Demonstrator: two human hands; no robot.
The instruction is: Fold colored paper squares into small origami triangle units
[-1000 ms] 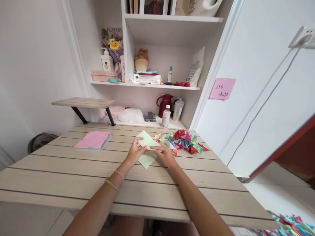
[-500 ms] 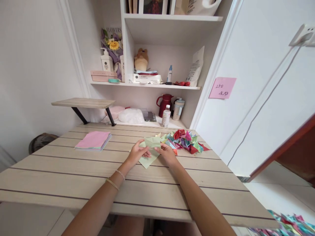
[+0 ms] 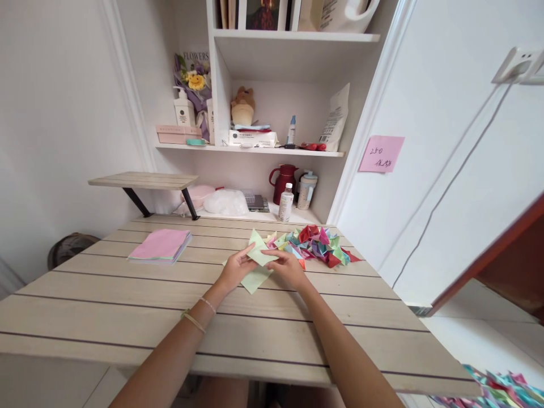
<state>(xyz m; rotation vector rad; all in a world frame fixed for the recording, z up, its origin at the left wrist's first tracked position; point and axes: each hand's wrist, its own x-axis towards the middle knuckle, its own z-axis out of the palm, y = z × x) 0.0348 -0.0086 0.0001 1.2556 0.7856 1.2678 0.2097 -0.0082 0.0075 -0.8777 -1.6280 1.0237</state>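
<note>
A pale green square of folded paper (image 3: pixel 260 250) is held up between both hands, a little above the table. My left hand (image 3: pixel 236 268) pinches its left side, fingers closed on the edge. On the other side, my right hand (image 3: pixel 289 266) grips the right corner with thumb and fingers. Beneath lies another pale green sheet (image 3: pixel 255 280) on the table, partly covered by the hands and the held paper. Just beyond my right hand is a heap of folded coloured paper pieces (image 3: pixel 317 245) in red, green, purple and pink.
A stack of coloured paper (image 3: pixel 159 246), pink on top, lies at the left. Behind the table (image 3: pixel 238 334) stand a bottle (image 3: pixel 286 203), a dark red jug (image 3: pixel 283 182) and a small raised shelf (image 3: pixel 143 179). More folded paper (image 3: pixel 505 388) lies on the floor at right.
The upper green paper has been turned and now shows as a smaller pointed square between my hands. My right-hand fingers have moved onto its right corner.
</note>
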